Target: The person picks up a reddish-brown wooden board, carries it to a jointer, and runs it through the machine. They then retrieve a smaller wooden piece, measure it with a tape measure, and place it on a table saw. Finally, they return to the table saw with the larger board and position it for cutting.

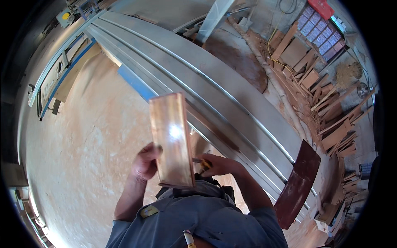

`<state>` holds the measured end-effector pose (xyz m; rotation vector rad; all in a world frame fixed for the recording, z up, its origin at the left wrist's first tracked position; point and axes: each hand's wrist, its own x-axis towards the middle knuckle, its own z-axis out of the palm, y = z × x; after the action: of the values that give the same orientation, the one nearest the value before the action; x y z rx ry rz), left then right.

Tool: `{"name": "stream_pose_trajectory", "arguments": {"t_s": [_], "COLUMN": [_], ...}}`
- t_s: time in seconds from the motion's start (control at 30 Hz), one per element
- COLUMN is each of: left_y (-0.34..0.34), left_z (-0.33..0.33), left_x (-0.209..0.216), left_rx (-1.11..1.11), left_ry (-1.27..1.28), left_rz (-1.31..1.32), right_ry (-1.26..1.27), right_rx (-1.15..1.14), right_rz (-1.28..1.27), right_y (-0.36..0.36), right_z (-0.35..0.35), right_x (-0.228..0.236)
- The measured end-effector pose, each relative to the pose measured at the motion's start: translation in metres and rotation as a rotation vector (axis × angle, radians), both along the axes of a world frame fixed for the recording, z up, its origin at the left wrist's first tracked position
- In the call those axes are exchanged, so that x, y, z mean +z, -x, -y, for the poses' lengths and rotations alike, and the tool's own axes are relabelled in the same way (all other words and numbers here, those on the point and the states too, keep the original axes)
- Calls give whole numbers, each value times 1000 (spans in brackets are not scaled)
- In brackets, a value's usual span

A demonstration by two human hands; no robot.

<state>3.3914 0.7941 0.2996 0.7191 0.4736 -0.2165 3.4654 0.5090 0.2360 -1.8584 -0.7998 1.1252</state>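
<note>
A glossy reddish-brown wooden panel [173, 144] with a raised lip along its edges is held up in front of my body, a bright glare on its face. My left hand [147, 161] is closed on its left edge, with the thumb on the front and the other fingers partly hidden. At the panel's lower right edge, my right hand [220, 164] is wrapped round a yellow-and-black-handled tool [205, 164]. A short shaft runs from the handle toward the panel edge; its tip and exact kind cannot be made out.
A long grey machine table [231, 111] with metal rails crosses diagonally beyond my hands. A dark red board [298, 186] lies over its right end. Wood offcuts [331, 107] are heaped along the right wall. The dusty floor [91, 153] spreads at left, below a blue-edged frame [68, 74].
</note>
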Motion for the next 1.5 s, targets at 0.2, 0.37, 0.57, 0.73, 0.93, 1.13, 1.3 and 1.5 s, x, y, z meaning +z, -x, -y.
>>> {"name": "stream_pose_trajectory", "arguments": {"t_s": [0.2,0.37,0.57,0.73,0.93,1.13,1.3,1.5], "left_y": [-1,6,-10,-21,-21,-22,-23,-22], "left_z": [-53,-58,-37,-21,-17,-16,-16,-20], "left_x": [17,-16,-26,-31,-28,-28,-31,-36], "left_rx": [205,207,281,301,281,296,301,278], "left_ry": [-87,-107,-331,-329,-293,-315,-342,-312], "left_rz": [48,165,176,154,179,157,138,172], "right_ry": [325,252,47,-10,7,-7,2,28], "right_rx": [-283,-535,-832,-792,-713,-692,-666,-703], "right_rz": [-533,-504,-451,-212,-87,-46,-28,-6], "right_y": [34,55,60,51,48,45,44,43], "right_z": [72,86,48,9,-7,-9,-8,-9], "right_x": [-66,-62,-29,-5,6,0,-7,-2]}}
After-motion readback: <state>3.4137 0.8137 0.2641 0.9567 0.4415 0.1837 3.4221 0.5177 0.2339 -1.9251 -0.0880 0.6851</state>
